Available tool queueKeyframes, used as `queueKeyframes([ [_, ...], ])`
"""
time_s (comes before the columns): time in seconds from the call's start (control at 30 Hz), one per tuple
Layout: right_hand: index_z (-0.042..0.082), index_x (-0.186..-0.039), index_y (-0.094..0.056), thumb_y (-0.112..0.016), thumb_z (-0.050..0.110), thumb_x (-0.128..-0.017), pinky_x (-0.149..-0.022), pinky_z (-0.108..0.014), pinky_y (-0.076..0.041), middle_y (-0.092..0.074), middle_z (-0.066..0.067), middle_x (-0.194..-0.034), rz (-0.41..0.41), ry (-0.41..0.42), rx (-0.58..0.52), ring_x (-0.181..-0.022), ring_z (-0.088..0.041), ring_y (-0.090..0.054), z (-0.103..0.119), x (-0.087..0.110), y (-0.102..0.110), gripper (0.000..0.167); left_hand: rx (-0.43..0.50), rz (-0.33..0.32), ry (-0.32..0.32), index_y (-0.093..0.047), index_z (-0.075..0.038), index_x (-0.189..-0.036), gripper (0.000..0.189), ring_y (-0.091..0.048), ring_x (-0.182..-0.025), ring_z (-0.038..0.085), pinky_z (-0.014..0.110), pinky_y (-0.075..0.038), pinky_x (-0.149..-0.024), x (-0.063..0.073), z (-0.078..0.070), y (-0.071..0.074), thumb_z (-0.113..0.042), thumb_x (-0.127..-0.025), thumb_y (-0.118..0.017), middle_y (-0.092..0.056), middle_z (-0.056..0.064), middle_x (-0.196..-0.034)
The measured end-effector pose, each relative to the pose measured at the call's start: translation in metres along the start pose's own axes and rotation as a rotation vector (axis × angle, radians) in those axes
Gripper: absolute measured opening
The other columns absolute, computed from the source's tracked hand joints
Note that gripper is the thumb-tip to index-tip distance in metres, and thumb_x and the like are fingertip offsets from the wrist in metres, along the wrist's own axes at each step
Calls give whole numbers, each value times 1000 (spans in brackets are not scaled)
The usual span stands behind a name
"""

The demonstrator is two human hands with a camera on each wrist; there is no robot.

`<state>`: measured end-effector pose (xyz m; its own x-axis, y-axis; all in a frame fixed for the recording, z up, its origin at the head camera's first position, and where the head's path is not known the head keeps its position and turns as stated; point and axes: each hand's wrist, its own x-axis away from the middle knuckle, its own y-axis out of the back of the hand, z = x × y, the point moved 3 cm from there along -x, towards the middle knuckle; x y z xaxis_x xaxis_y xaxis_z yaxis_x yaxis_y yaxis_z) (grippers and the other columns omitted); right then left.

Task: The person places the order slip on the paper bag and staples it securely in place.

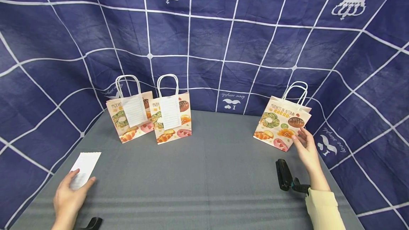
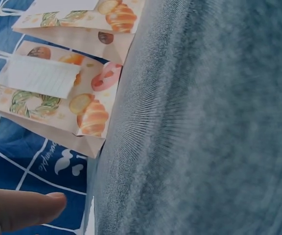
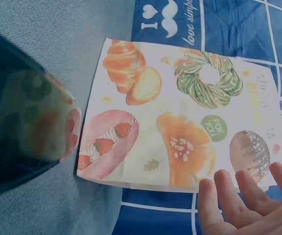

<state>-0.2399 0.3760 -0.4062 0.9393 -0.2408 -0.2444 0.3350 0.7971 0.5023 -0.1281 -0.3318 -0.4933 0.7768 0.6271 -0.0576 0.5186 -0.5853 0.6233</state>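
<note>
Well, the rightmost paper bag stands, its inside hidden

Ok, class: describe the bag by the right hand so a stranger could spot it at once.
Find the grey table backed by blue cloth, then its far right. The bag standing there by the right hand is the one. The other two bags have white slips in front; this one has none.

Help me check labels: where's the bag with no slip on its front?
In the head view, the bag stands toward the back right of the grey tabletop, beside the right hand.
</note>
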Motion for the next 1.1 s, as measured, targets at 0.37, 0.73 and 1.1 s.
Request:
queueKeyframes([
  [0.37, 6, -146, -25, -50, 22, -97, -96, -43, -40, -35, -19, -142, -209, -87, -47, -124, -37, -41, 3, -9, -1, 56, -113, 54, -49, -38, -1, -138, 66, -27, -129, 49, 62, -19, -97, -2, 9, -1, -21, -81, -67, -29, 24, -146],
  [0.73, 3, -142, -30, -52, 25, -95, -101, -38, -38, -38, -18, -139, -367, -144, -108, -123, -34, -41, -3, -21, 1, 56, -155, 7, -24, -40, 0, -135, 62, -26, -128, 50, 62, -11, -98, -2, 14, 2, -20, -82, -65, -26, 25, -147],
  [1.1, 2, -139, -36, -50, 20, -96, -97, -31, -40, -46, -17, -131, -389, -161, -128, -110, -21, -48, -8, -31, -3, 49, -151, -20, -47, -40, -1, -137, 62, -33, -125, 49, 63, -18, -88, -1, 12, 3, -17, -82, -64, -32, 24, -144],
])
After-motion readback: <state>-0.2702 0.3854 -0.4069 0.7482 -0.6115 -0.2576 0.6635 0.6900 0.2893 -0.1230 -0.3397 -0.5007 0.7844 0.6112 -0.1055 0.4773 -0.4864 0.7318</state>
